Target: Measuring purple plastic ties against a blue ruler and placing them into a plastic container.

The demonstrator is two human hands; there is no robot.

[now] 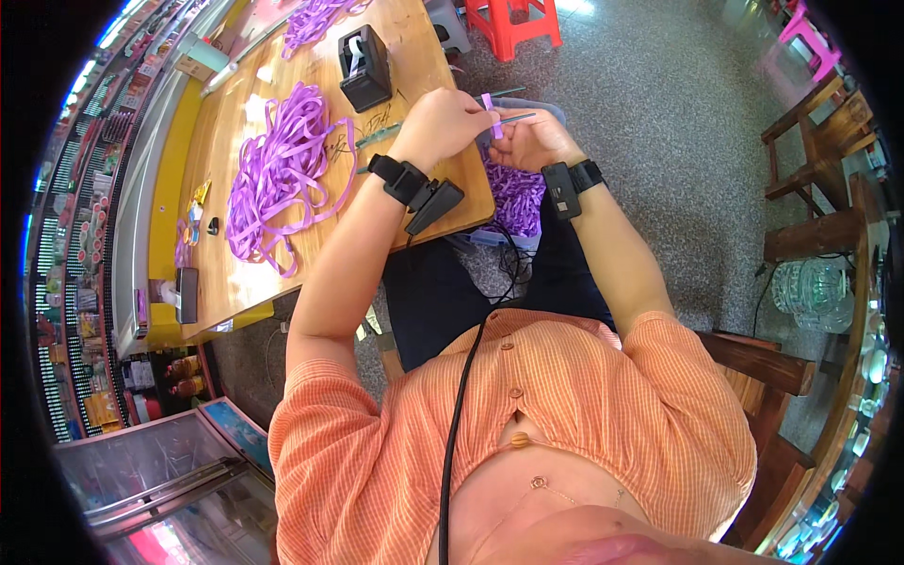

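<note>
My left hand (445, 124) is closed, its fingertips pinching a short piece of purple ribbon (494, 113) past the table's right corner. Beside it, my right hand (534, 141) has curled fingers at the lower end of that piece. A thin grey rod (518, 118) crosses the ribbon and reaches over the right hand; which fingers bear it is hard to see. Below the hands, a clear plastic tub (548, 111) contains many small purple ribbon pieces (516, 200). A loose heap of long purple ribbon (282, 184) lies on the table, left of my left hand.
On the wooden table (414, 42) stands a black tape dispenser (365, 71), with more purple ribbon (315, 21) at the far end. A red stool (513, 26) is beyond. Wooden chairs (819, 141) are at the right. A black cable (461, 395) runs down my front.
</note>
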